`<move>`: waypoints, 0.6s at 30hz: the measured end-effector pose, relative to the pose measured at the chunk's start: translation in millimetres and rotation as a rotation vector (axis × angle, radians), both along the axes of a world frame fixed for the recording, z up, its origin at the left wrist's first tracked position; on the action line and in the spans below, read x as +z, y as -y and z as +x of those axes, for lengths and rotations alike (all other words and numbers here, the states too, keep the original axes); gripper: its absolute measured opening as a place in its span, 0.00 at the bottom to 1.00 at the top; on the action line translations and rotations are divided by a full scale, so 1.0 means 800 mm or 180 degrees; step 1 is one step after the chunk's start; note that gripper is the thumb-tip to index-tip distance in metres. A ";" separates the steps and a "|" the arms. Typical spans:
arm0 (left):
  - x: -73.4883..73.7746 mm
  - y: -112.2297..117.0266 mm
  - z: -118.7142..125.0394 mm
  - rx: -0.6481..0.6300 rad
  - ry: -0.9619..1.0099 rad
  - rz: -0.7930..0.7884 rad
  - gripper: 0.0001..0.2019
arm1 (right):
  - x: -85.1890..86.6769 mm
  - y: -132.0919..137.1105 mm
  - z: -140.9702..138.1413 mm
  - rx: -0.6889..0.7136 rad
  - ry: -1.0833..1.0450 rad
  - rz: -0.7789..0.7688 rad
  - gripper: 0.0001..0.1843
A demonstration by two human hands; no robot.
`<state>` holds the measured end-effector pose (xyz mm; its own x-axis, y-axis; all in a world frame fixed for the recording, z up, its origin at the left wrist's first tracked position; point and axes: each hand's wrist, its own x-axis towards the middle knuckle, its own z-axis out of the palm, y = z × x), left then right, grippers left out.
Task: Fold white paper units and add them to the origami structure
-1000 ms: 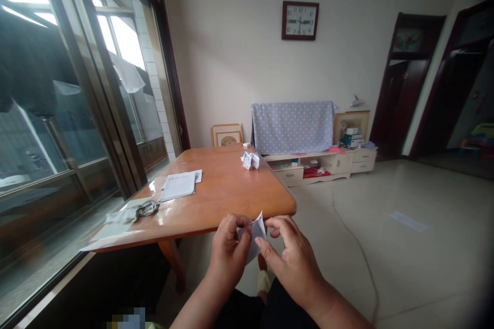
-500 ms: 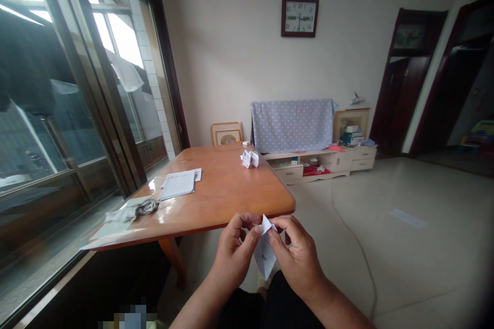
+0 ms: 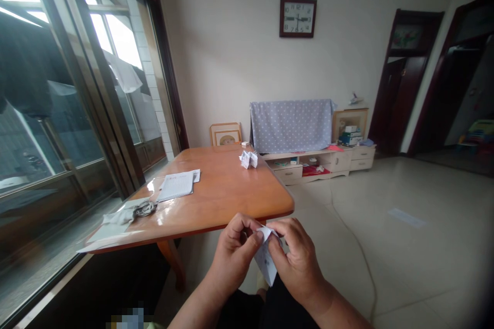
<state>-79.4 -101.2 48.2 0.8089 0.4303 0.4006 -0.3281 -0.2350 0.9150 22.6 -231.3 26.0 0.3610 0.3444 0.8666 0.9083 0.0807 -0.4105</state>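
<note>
A folded piece of white paper [image 3: 267,263] with writing on it hangs point-down between my hands, just in front of the table's near edge. My left hand [image 3: 238,247] pinches its upper left part between thumb and fingers. From the other side, my right hand [image 3: 295,252] grips the upper right part, thumb pressed on the front. My fingers cover much of the top fold. On the wooden table [image 3: 219,185], a folded paper shape [image 3: 248,159] stands near the far right corner.
On the table's left lie a paper pad [image 3: 176,186] and a crumpled grey cloth [image 3: 125,214]. Behind it, a low white cabinet [image 3: 341,163] runs along the wall under a dotted cloth [image 3: 291,126]. A cable [image 3: 357,236] crosses the floor at right.
The paper's top point, which stuck up between my hands, is now folded down or hidden by my fingers. My fingertips have come closer together, and the paper's lower tip sits slightly lower.
</note>
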 end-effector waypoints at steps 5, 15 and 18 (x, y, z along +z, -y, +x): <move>0.008 -0.001 -0.002 -0.0191 0.0080 -0.0081 0.06 | 0.007 0.003 -0.001 0.0351 -0.0210 -0.0149 0.11; 0.000 -0.002 0.004 -0.0458 -0.0160 -0.0412 0.07 | 0.017 0.007 0.002 0.0657 -0.0606 -0.0453 0.07; 0.002 0.004 0.003 0.0095 0.0048 0.0274 0.07 | 0.017 0.004 0.004 0.0380 -0.0615 -0.0345 0.06</move>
